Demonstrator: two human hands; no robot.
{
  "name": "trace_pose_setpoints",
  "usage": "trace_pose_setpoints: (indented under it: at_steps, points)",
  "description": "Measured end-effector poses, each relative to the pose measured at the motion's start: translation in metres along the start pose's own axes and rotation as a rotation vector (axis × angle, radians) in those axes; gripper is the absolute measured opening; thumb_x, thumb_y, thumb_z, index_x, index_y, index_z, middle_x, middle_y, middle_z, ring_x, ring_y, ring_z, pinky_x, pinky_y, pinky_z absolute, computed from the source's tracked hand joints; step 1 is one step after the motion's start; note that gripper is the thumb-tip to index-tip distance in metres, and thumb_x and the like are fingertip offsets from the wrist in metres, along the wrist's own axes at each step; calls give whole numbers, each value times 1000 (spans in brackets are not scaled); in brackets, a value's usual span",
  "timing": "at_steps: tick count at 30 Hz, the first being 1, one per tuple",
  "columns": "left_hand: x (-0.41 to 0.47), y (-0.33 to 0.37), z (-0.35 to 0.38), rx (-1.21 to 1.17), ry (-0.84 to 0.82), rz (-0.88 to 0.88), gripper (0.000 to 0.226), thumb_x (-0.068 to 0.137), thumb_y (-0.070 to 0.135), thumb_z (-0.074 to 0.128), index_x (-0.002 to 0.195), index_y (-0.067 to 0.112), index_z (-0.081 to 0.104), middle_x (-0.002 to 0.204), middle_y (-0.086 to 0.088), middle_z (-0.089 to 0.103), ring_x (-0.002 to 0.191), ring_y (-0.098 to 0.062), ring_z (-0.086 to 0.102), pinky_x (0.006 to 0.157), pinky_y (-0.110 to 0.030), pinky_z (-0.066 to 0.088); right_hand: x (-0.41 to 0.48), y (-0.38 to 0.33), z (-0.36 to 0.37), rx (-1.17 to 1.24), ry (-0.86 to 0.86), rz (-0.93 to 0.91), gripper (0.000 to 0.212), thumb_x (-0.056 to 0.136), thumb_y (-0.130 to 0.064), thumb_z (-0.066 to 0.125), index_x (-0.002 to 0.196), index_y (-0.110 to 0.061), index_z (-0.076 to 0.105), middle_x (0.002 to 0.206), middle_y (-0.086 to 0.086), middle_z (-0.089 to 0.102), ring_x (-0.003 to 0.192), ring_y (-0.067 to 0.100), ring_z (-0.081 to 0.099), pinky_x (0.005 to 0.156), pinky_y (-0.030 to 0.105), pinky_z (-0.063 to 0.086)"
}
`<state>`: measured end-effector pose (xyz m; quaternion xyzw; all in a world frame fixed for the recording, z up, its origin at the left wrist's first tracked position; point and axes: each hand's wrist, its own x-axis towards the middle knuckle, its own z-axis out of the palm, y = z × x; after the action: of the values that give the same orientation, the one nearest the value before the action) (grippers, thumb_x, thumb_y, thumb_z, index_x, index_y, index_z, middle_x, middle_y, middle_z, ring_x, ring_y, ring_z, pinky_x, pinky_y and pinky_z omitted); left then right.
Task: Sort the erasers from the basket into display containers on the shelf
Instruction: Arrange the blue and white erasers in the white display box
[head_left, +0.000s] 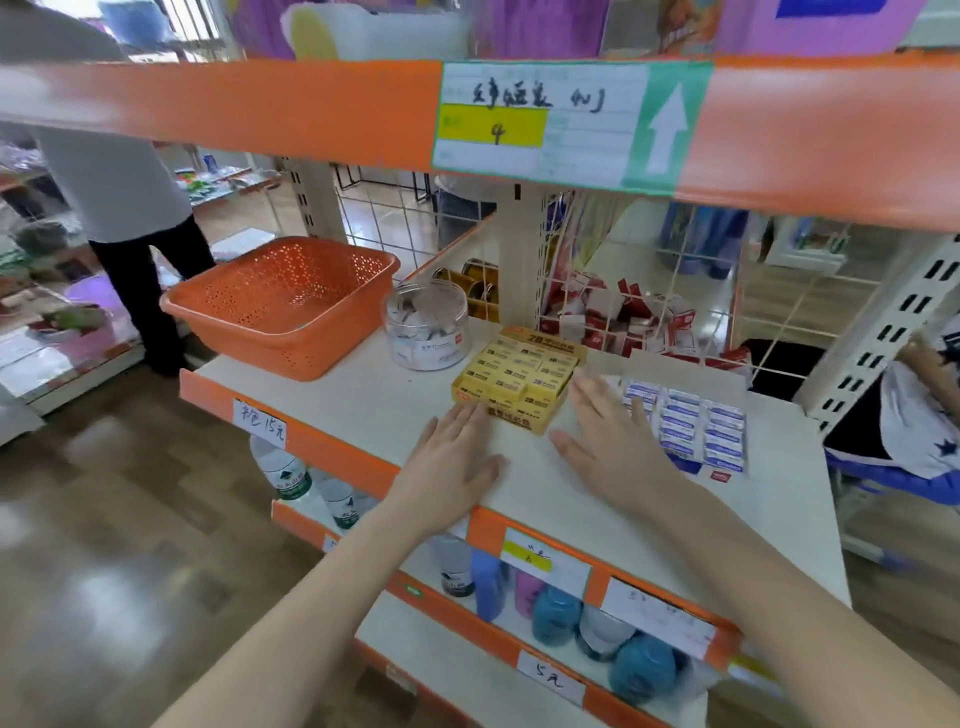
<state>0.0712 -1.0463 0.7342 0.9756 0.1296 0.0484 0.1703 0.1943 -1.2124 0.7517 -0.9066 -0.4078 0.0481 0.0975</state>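
An orange perforated basket stands at the left end of the white shelf; no erasers show inside it. Beside it stands a clear round jar holding white-wrapped erasers. A yellow display box is packed with yellow erasers, and a white box to its right holds blue-and-white erasers in rows. My left hand lies flat on the shelf just in front of the yellow box. Fingers straight, my right hand hovers between the two boxes. Neither hand holds anything.
An orange shelf beam with a price label crosses overhead. A wire grid backs the shelf, red-and-white packs behind it. Bottles and blue jars fill the lower shelves. A person stands at the left; another sits at the right.
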Motion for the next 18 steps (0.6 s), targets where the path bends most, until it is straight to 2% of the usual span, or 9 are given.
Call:
trace_pose_setpoints:
  at_steps: [3,7,10,13,15,18]
  points:
    - [-3,-27,-9,-16,-5,-24,66,99,41,35,152,16,3,160,1,2,146,-12,-2,116,-27,-4,12,-21,8,48,-38,-29,66,99,-47,24,151,-11,4,159,1,-8,145,15,-7,117,41,-1]
    - [-5,-59,-15,-49,16,-52,64,100,40,35,152,14,9,160,0,3,146,-13,-2,116,-26,-4,28,-47,21,9,-90,-72,69,95,-57,21,150,-15,15,159,4,4,146,19,2,116,37,9]
    - [-9,-78,-11,-81,24,-45,64,99,44,32,151,12,13,159,-4,6,147,-16,0,112,-19,-8,32,-58,22,114,-89,-25,59,97,-38,40,148,-14,22,154,2,22,142,18,19,113,29,19]
    - [-9,-82,-5,-42,48,27,88,80,62,5,151,12,15,159,-5,8,147,-18,0,105,-13,-16,32,-60,16,165,-62,43,54,95,-28,45,146,-17,29,150,-1,32,135,16,33,105,26,30]
    - [-9,-82,-1,-34,59,42,89,77,60,0,151,12,13,159,-4,7,147,-17,-2,104,-15,-18,33,-63,14,135,-60,51,53,94,-28,46,145,-17,32,148,0,35,133,17,36,105,28,30]
    - [-8,-88,0,-51,73,86,87,78,59,2,151,13,11,159,-3,5,147,-15,-3,102,-11,-23,37,-74,17,45,41,24,51,94,-29,47,142,-16,37,146,-1,38,134,15,33,109,33,23]
